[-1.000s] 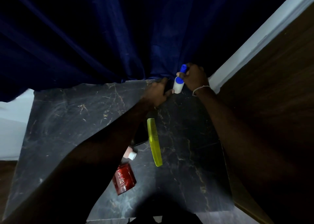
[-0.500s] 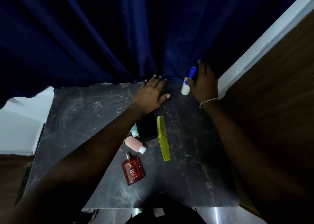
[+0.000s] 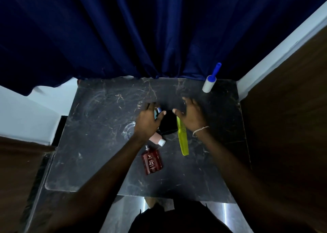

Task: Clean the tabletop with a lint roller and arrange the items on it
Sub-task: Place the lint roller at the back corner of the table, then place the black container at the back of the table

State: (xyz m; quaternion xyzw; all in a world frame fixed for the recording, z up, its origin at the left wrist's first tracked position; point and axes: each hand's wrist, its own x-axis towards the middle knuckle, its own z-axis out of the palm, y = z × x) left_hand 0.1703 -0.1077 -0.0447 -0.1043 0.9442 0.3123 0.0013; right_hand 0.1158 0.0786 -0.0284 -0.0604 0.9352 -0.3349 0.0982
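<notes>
Two hands hover over a dark, gold-veined marble tabletop [image 3: 99, 153] that fills the middle of the frame. Its surface shows pale smears and scuffs. A deep blue curtain [image 3: 141, 29] hangs across the top, its hem brushing the table's far edge.

At far left, a white wall [image 3: 26, 112] sits above brown wood [image 3: 21, 162]. On the table, left of centre, is a clear glass dish [image 3: 128, 131]. Beside it the left hand [image 3: 146, 122] has its fingers spread and slightly bent over a small blue-capped tube [image 3: 158, 109]; whether it touches the tube is blurred. Below lie a pink bottle [image 3: 155, 137] and a red bottle [image 3: 152, 161], both on their sides. A black item [image 3: 169, 122] lies between the hands.

The right hand [image 3: 192, 117], fingers splayed and gripping nothing, covers the top end of a yellow-green comb [image 3: 183, 142].

The lint roller [image 3: 208, 85] rests alone at the table's upper right corner, its blue handle against the curtain. A wood panel [image 3: 292, 100] fills the right.
</notes>
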